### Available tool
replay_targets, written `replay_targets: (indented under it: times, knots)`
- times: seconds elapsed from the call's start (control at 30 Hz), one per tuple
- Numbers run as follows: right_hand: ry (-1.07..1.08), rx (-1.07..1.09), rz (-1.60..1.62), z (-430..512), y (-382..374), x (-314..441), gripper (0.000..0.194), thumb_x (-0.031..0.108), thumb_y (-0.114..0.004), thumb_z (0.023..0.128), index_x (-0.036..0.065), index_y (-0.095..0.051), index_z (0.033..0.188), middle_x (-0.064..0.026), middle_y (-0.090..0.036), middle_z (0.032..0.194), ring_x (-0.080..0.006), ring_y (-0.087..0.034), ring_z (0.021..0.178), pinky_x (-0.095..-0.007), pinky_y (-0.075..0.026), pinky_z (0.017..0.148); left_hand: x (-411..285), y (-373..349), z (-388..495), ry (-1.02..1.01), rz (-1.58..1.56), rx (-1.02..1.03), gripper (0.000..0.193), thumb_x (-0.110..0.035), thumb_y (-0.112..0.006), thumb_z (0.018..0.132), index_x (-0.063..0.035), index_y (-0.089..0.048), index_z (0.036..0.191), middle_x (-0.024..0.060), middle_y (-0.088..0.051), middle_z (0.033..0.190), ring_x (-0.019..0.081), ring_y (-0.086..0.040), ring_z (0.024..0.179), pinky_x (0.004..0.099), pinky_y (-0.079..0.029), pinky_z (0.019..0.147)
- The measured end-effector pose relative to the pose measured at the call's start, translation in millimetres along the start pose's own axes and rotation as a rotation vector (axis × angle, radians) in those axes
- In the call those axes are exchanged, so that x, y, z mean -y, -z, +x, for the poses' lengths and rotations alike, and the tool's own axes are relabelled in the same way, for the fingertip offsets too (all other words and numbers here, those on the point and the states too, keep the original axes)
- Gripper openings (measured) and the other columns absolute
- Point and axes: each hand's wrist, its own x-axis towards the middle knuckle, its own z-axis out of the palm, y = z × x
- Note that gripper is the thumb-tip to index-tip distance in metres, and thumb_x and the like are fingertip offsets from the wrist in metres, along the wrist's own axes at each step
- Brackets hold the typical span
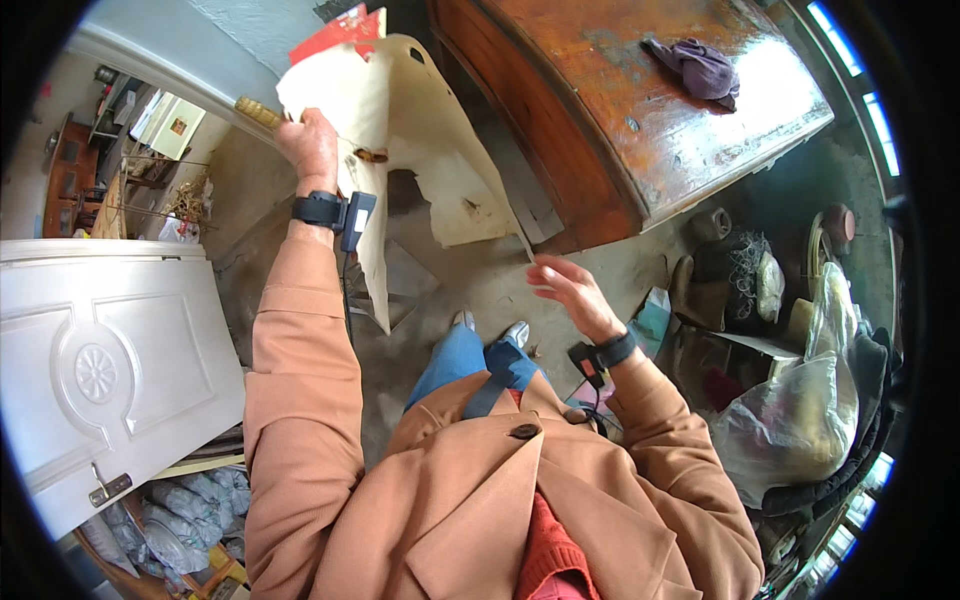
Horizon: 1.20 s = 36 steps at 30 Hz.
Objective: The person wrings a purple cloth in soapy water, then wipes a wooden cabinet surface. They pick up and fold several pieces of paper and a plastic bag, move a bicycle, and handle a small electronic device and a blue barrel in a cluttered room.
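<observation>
My left hand is closed around a woven, straw-coloured handle, up against a large torn sheet of cream paper or thin board. The sheet hangs down in ragged strips and has dark holes; a red printed piece shows at its top. My right hand is raised at the sheet's lower right corner, fingers apart; whether the fingertips touch its edge I cannot tell. What the handle belongs to is hidden behind the sheet.
A worn wooden cabinet stands ahead, a purple cloth on its top. At left is a white panelled door. Plastic bags and clutter lie at right; bundled bags sit at lower left.
</observation>
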Motion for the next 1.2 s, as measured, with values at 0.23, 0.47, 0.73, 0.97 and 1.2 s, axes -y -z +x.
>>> replay_targets:
  times: [0.23,0.47,0.73,0.97,1.2]
  knots:
    - [-0.223,-0.378,0.127,-55,88,-73,0.053,0.031,-0.059,0.086,-0.003,-0.045,0.125,-0.0144,-0.059,0.11,-0.0232,-0.057,0.101,-0.0354,-0.046,0.087,5,-51,-3,0.012,-0.18,-0.045,0.026,-0.007,-0.045,0.076,0.0095,-0.059,0.091,0.0154,-0.064,0.079,0.0232,-0.058,0.07,0.0338,-0.046,0.07]
    - [-0.394,-0.668,0.391,-86,130,-129,0.037,0.027,-0.058,0.087,0.004,-0.048,0.114,-0.0141,-0.06,0.105,-0.0244,-0.06,0.096,-0.0396,-0.048,0.081,35,-115,2,0.257,-0.338,-0.056,0.031,-0.005,-0.046,0.079,0.0103,-0.055,0.104,0.016,-0.061,0.099,0.0234,-0.056,0.086,0.033,-0.042,0.082]
    - [-0.487,-0.729,0.578,-93,126,-170,0.029,0.028,-0.058,0.086,0.006,-0.054,0.104,-0.0106,-0.06,0.098,-0.0257,-0.058,0.093,-0.0423,-0.047,0.081,115,-168,16,0.489,-0.243,-0.058,0.036,-0.012,-0.054,0.082,0.0118,-0.052,0.108,0.0219,-0.059,0.108,0.0312,-0.056,0.1,0.0381,-0.042,0.087]
    - [-0.519,-0.794,0.567,-97,122,-169,0.021,0.024,-0.055,0.089,0.007,-0.055,0.102,-0.0096,-0.062,0.097,-0.025,-0.06,0.088,-0.0412,-0.05,0.078,226,-208,9,0.663,0.226,0.126,0.037,-0.025,-0.059,0.082,0.0078,-0.06,0.099,0.0199,-0.061,0.104,0.0351,-0.058,0.094,0.0383,-0.044,0.081]
    - [-0.549,-0.863,0.563,-96,115,-165,0.031,0.021,-0.059,0.087,0.007,-0.05,0.113,-0.0108,-0.063,0.096,-0.0246,-0.062,0.085,-0.0406,-0.051,0.072,294,-266,-11,0.354,-0.186,0.553,0.044,-0.021,-0.066,0.08,0.0026,-0.05,0.114,0.0169,-0.057,0.113,0.0278,-0.058,0.098,0.04,-0.045,0.081]
